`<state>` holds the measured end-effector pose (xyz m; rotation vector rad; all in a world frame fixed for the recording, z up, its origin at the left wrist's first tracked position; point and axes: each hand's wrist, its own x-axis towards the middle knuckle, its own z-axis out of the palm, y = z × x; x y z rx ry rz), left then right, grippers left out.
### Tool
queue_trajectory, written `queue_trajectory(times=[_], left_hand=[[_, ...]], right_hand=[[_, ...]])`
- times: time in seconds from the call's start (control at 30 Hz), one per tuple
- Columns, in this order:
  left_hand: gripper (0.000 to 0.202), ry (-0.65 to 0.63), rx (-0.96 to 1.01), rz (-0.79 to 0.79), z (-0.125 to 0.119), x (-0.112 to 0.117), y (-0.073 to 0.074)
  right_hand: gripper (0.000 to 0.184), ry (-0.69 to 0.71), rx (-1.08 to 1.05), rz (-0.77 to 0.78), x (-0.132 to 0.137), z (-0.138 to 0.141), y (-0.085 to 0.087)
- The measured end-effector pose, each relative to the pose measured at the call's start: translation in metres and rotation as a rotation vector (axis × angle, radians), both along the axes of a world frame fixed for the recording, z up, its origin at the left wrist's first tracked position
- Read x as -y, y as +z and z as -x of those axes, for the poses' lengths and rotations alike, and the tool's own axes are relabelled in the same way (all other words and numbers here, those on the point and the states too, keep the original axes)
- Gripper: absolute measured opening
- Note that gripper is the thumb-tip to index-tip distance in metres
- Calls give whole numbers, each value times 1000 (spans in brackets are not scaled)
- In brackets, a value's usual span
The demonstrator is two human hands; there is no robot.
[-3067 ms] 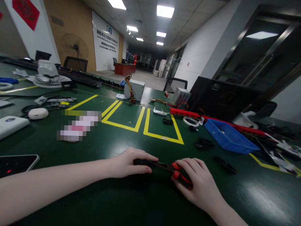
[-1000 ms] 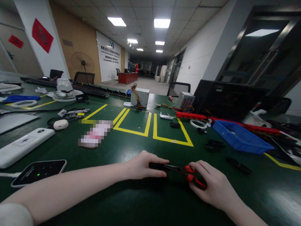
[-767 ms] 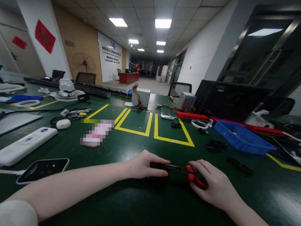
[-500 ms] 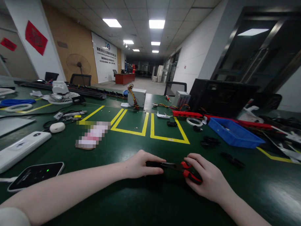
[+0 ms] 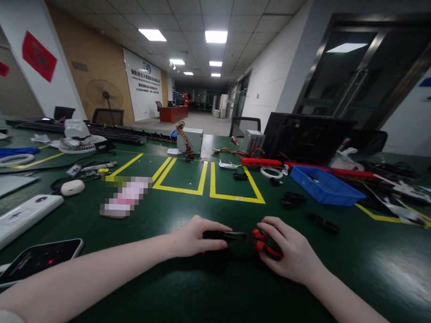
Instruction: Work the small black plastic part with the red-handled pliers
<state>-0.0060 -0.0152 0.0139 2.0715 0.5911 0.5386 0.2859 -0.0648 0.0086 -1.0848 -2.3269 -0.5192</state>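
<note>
My right hand (image 5: pixel 290 251) is closed around the red-and-black handles of a pair of pliers (image 5: pixel 258 234). The jaws of the pliers point left and meet a small dark piece (image 5: pixel 212 235). Thumb and fingers of my left hand (image 5: pixel 191 236) pinch this piece from both sides. Its exact kind cannot be made out, as my fingers cover part of it and it is dark against the table. Both hands are low over the green tabletop (image 5: pixel 182 292), near its front middle.
Yellow tape outlines (image 5: pixel 177 190) mark the table ahead. On the right are a blue tray (image 5: pixel 327 186), black parts (image 5: pixel 323 222) and a black case (image 5: pixel 308 139). A power supply (image 5: pixel 194 141) stands behind. Leftward lie a white power bank (image 5: pixel 26 221) and a device with a cable (image 5: pixel 38 261).
The view has turned slightly right, so things on the table sit further left. My hands keep the same hold on the pliers and the dark piece. The device's light went from green to red.
</note>
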Motion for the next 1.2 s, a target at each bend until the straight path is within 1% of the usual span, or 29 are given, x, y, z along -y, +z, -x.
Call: queue_trajectory(times=[0.17, 0.3, 0.37, 0.47, 0.53, 0.6, 0.73, 0.8, 0.87, 0.97, 1.1, 1.2], left_hand=[[33, 12, -5, 91, 0, -2, -4], [33, -19, 28, 87, 0, -2, -4], [33, -22, 47, 32, 1, -2, -2], [33, -5, 79, -105, 1, -1, 0], [35, 5, 77, -159, 0, -2, 0], [37, 9, 49, -205, 0, -4, -2], [35, 24, -57, -367, -1, -8, -10], [34, 33, -105, -419, -2, -8, -13], [34, 46, -119, -441, -2, -7, -13], [35, 68, -99, -441, -1, -2, -9], [37, 75, -94, -427, 0, 2, -3], [36, 68, -106, -430, 1, 1, -3]], right_hand=[[40, 6, 38, -81, -2, -2, -2], [39, 5, 45, -91, -4, -2, -1], [41, -5, 42, -102, -4, -2, 0], [43, -46, 44, -117, -5, -4, 2], [44, -76, 49, -120, -5, -5, 3], [44, -111, 56, -105, -7, -7, 3], [46, -191, 99, -68, -11, -9, 1], [44, -231, 131, -54, -12, -8, 0], [41, -259, 156, -52, -13, -6, 0], [35, -278, 182, -90, -12, -4, 3], [30, -255, 257, -179, -5, 0, 9], [23, -231, 311, -230, 0, 5, 12]])
